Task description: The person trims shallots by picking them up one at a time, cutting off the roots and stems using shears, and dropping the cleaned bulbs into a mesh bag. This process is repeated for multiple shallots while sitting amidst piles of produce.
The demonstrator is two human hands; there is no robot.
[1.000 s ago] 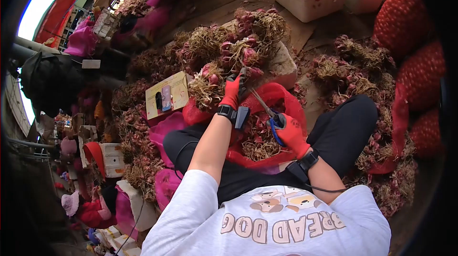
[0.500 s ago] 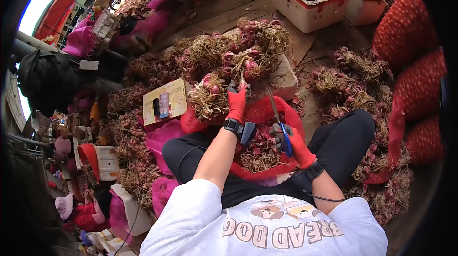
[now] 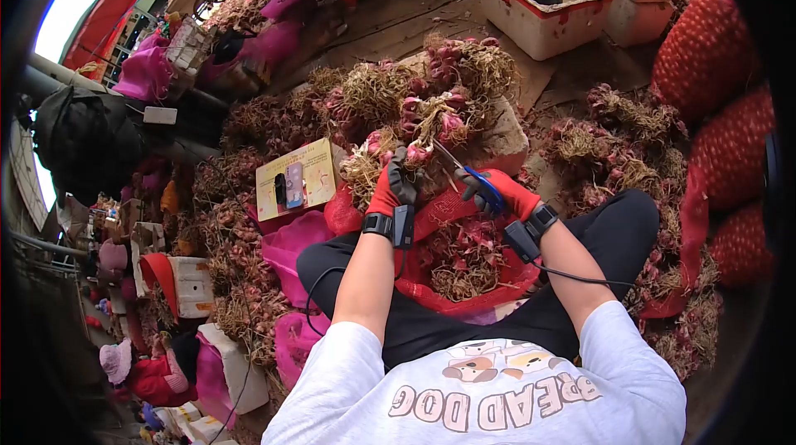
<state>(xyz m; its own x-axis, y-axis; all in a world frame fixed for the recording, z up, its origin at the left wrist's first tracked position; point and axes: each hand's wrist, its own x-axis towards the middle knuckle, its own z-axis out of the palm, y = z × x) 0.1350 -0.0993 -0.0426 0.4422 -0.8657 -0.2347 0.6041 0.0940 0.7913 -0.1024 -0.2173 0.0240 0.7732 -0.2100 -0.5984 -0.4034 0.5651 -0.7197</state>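
My left hand (image 3: 395, 184), in a red glove with dark grey fingers, is closed at the near side of a bunch of shallots, its fingertips pinching a shallot (image 3: 419, 152). Blue-handled scissors (image 3: 485, 188) are held in my right hand (image 3: 507, 191), gloved the same way. Their blades point up and left, with the tips close to that shallot and its dry stalks. The bunched shallots (image 3: 373, 90) with straw-like roots and leaves lie heaped on a pale foam block (image 3: 504, 134). Below my hands, a red mesh bag (image 3: 431, 299) holds loose shallots and trimmings.
A yellowish carton (image 3: 319, 165) with small devices on it sits at left beside pink bags (image 3: 298, 250). Stuffed red mesh sacks (image 3: 705, 55) stack up at right. White foam boxes (image 3: 543, 26) stand at the back. More shallots (image 3: 618, 142) cover the ground.
My right hand has moved up and left, bringing the scissors' blades to the shallot by my left hand. My left hand has drawn slightly left and down.
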